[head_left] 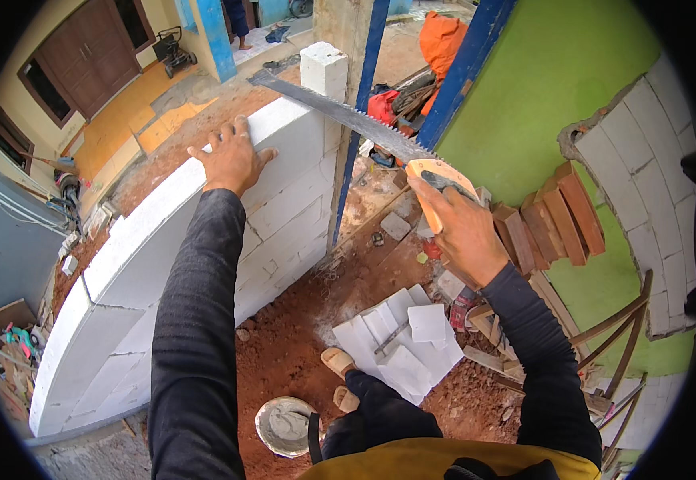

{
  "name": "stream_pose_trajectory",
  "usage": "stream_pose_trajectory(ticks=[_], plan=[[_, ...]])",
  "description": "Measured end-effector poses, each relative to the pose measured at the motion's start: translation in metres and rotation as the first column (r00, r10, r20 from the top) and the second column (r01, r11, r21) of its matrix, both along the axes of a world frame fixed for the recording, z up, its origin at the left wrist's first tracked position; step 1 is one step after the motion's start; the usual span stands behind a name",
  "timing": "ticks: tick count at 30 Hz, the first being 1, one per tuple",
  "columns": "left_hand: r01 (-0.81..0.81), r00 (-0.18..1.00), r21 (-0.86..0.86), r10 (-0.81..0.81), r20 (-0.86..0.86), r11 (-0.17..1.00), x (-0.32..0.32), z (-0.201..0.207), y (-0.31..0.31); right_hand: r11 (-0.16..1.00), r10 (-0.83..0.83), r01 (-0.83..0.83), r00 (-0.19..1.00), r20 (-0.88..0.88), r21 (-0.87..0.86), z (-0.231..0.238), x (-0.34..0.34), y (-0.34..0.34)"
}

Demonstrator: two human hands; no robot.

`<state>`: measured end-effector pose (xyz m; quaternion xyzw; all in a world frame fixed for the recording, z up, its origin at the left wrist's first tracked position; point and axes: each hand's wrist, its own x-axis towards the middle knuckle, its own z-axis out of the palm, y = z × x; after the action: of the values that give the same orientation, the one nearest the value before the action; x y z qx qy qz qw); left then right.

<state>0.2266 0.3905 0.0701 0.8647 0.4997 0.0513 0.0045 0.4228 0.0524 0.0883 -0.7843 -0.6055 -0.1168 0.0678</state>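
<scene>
In my right hand [469,238] is a handsaw [346,117], gripped by its orange-tan handle. Its long grey blade reaches up and left over the end of a white block wall [288,204], the toothed edge facing up and to the right. Just behind the blade, a small white block [324,72] stands at the end of the wall by a concrete post. Whether the blade touches the wall top or hovers over it, I cannot tell. My left hand [233,160] lies on the wall's top edge with its fingers spread, holding nothing.
Cut white block pieces [400,340] lie on the red soil beside my feet. A bucket of grey mortar [285,426] stands near my leg. Bricks [556,216] lean against the green wall [560,96]. A blue post [469,76] rises beyond the saw; a person's legs [237,22] show far off.
</scene>
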Motion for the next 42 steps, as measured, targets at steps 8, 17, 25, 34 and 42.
stream_pose_trajectory(ticks=[8,17,25,34,42], plan=[[0.011,1.0,0.026,-0.012,0.023,1.0,0.0,-0.004,0.007,0.963,0.093,-0.057,0.988,-0.124,0.264,0.011,0.007,-0.094],[0.327,0.799,-0.167,-0.178,0.575,0.93,0.112,0.029,0.061,0.596,-0.119,0.674,0.612,-0.782,0.437,-0.073,-0.067,-0.174],[0.385,0.783,-0.25,-0.171,0.598,0.889,0.135,0.031,0.073,0.558,-0.221,0.8,0.4,-0.889,0.221,-0.117,-0.094,-0.24],[0.422,0.713,-0.153,-0.223,0.665,0.894,0.137,0.021,0.08,0.538,-0.304,0.841,0.257,-0.917,0.057,-0.134,-0.095,-0.254],[0.447,0.678,-0.141,-0.232,0.698,0.883,0.139,0.021,0.078,0.541,-0.304,0.84,0.227,-0.925,0.028,-0.151,-0.098,-0.262]])
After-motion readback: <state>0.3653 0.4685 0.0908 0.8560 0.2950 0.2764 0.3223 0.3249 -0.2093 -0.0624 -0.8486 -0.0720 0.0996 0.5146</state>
